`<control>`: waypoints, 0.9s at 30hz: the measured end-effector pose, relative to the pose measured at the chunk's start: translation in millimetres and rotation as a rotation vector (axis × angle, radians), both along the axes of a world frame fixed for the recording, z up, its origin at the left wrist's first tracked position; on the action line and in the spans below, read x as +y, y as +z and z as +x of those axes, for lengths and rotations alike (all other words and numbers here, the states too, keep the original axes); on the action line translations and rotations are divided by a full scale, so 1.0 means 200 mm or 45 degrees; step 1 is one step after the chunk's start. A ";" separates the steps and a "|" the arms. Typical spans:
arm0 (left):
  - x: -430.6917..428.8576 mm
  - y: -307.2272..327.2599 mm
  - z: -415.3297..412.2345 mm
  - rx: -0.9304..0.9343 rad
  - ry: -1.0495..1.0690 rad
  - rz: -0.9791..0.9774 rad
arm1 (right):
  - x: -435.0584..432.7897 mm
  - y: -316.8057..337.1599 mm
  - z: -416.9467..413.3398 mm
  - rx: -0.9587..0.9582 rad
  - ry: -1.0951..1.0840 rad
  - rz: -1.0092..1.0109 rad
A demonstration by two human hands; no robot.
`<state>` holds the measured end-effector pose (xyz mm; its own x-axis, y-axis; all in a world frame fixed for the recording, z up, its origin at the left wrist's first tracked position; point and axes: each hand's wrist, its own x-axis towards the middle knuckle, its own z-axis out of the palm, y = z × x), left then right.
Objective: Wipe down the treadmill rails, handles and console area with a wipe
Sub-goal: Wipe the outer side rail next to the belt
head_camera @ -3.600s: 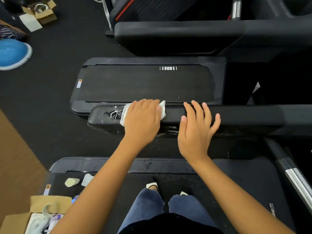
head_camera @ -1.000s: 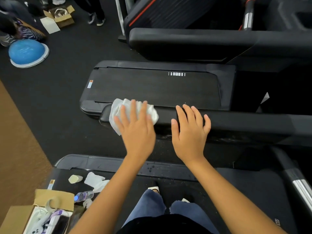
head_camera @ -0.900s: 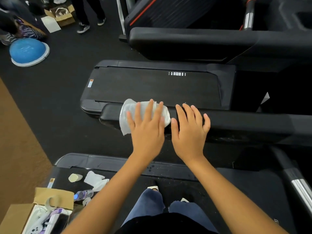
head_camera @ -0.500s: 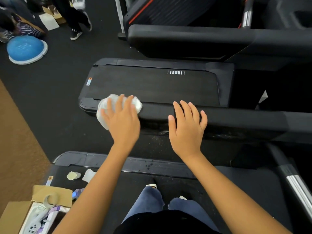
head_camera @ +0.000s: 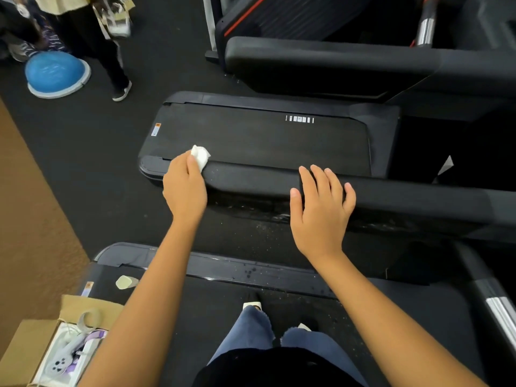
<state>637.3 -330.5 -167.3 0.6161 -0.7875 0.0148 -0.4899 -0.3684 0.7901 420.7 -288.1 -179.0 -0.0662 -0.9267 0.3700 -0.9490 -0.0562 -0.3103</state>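
Note:
A black padded treadmill rail (head_camera: 251, 180) runs left to right in front of me. At its rounded left end my left hand (head_camera: 184, 188) holds a bunched white wipe (head_camera: 200, 157), pressed against the rail's tip; only a small part of the wipe shows past my fingers. My right hand (head_camera: 321, 202) lies flat on the rail further right, fingers spread and holding nothing. Wet streaks show on the rail's front face below my right hand.
Beyond the rail lies another treadmill's belt (head_camera: 259, 135). A person (head_camera: 92, 37) stands at top left beside a blue half-ball (head_camera: 57, 72). An open cardboard box (head_camera: 53, 347) and a small pale object (head_camera: 125, 282) sit at bottom left. A chrome bar (head_camera: 499, 308) is at right.
My left hand has slid the wipe leftward to the rail's end and bunched it smaller. My right hand has stayed flat on the rail. The person at top left has walked closer.

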 end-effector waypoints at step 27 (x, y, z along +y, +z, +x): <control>-0.02 -0.02 0.07 0.385 0.099 -0.070 | -0.02 -0.02 0.07 -0.034 -0.164 -0.093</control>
